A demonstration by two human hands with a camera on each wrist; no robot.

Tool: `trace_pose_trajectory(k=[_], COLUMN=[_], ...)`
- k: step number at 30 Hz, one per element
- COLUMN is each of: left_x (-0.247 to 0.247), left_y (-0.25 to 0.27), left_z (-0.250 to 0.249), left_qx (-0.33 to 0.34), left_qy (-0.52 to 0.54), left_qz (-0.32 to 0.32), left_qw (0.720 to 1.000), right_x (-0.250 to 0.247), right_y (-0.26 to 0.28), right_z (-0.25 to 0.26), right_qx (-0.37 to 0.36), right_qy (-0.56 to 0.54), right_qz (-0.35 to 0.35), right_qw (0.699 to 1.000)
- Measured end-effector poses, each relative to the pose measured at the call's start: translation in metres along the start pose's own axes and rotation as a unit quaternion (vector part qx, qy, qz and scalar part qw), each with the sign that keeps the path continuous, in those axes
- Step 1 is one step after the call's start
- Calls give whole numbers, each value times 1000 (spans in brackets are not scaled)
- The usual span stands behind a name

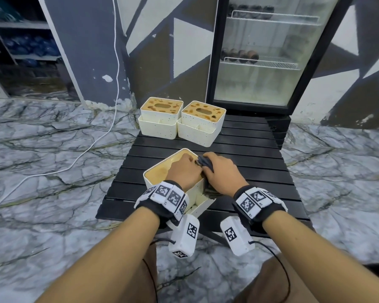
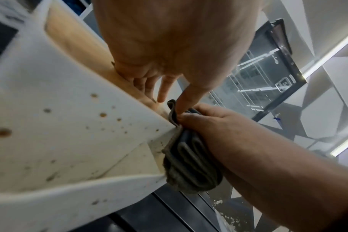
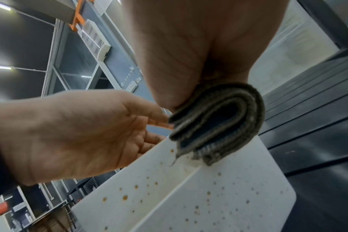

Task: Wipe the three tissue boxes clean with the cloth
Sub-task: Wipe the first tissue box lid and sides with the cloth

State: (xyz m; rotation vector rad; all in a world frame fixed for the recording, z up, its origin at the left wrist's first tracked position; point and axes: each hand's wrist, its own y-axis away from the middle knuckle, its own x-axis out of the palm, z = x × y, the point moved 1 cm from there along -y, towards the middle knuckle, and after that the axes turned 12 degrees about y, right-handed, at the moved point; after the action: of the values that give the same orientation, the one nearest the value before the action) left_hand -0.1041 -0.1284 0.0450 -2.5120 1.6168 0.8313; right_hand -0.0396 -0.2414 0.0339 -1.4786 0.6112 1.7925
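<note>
- Step in hand, by my read: box no. 1 of 3. A person's left hand (image 1: pixel 185 171) lies flat on the tan top of the nearest tissue box (image 1: pixel 160 174), fingers mostly straight & pressing down, index tip touching the cloth (image 2: pixel 191 160).
- Right hand (image 1: pixel 220 174) is clamped on that cloth, fingers curled round it, holding it vs. the box's right wall near the top corner.
- Nearest box sits at the front of the black slatted table (image 1: pixel 245 162), slightly tilted; two more boxes (image 1: pixel 161 115) (image 1: pixel 202 122) stand side by side at the far edge, well apart from the hands, tops blotched brown, prob. unwiped.
- Next move likely needs firm strokes down the wall while the left hand steadies.
- Materials: cloth is grey, ribbed, folded in thick layers; boxes are smooth cream plastic, round-cornered, speckled w/ brown spots.
</note>
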Motion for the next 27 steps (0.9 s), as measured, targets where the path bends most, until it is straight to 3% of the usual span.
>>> trace_pose_trajectory(k=[5,12,18,23,27], left_x=[5,4,-10,-13,-15], left_y=[-1,1,4,1,-3], left_z=[2,-7,-13,-1,4], left_qx=[-18,20,74,79,82], left_qy=[39,94,196,235,253], left_qz=[-24,-45,-81,-97,-103], left_qw=[999,994,975,964,958], right_x=[1,-19,-49,-46,-30], right_y=[15,19,21,35,41], right_z=[-12,-14,-28,-27,-11], right_qx=[3,33,93,91,62], right_qy=[-73,-149,-275,-280,-208], right_qz=[3,-84,-135,-129,-125], right_qw=[997,985,947,947,968])
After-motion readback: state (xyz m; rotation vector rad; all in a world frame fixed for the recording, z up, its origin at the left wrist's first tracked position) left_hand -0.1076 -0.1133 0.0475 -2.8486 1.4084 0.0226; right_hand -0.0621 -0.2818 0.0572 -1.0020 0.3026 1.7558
